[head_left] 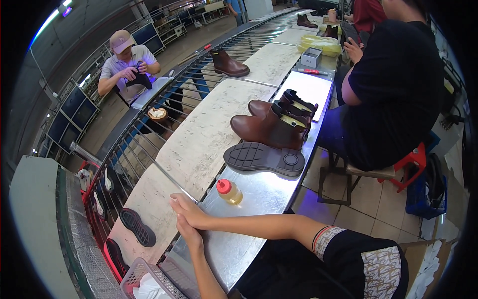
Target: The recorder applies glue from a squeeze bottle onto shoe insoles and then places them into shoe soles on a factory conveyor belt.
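My right hand (193, 213) and my left hand (189, 234) rest against each other, clasped at the edge between the metal worktop (226, 256) and the pale belt. Their fingers look folded together and partly hide one another; no object shows in them. Just beyond my right hand stands a small clear bottle (232, 193) with a red cap and yellowish liquid. Past it lies a dark shoe sole (264, 159), tread side showing. Behind the sole stand a brown ankle boot (269, 127) and a second brown boot (257, 107), both apart from my hands.
On the belt (186, 144) are a loose sole (137, 226), a red-edged sole (115, 256) and a farther boot (229, 63). A plastic basket (164, 281) with white material stands near left. A co-worker (393, 89) sits at right; another person (129, 70) works across the roller line.
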Tool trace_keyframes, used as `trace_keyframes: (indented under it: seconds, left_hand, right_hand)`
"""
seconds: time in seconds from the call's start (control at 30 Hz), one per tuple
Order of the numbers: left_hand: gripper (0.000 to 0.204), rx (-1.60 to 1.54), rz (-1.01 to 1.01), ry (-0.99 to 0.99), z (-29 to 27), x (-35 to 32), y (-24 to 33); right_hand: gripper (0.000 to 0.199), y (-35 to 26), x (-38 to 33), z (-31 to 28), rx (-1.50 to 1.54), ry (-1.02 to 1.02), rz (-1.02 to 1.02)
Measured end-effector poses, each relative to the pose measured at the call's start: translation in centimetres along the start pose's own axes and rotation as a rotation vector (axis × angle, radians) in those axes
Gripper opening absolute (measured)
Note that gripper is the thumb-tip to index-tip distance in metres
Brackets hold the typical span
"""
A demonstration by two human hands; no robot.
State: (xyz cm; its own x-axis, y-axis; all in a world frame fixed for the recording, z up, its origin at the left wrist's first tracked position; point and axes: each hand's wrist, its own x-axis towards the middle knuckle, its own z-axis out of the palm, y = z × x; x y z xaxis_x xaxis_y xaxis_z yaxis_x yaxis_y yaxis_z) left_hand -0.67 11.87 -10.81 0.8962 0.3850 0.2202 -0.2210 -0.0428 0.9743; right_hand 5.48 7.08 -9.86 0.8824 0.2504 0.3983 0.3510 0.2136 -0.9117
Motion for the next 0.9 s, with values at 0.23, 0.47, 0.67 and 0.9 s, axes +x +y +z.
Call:
trace_keyframes:
  seconds: [0.23,0.47,0.67,0.9]
  left_hand:
    - [0.034,-0.087,0.078,0.301,0.5,-0.2,1.9]
    - [0.017,-0.136,0.061,0.352,-0.1,-0.2,1.6]
    - [0.024,-0.237,0.057,0.391,0.8,-0.2,3.0]
    - [0.027,-0.150,0.092,0.469,-0.9,-0.3,1.5]
  right_hand:
    - [0.046,-1.0,1.6,-0.6,0.491,-0.250,0.476]
    - [0.046,-1.7,1.1,-1.0,0.488,-0.451,0.460]
    - [0.049,-2.0,0.9,-0.7,0.492,-0.491,0.482]
    - [0.052,-3.2,0.2,-0.5,0.057,-0.502,0.307]
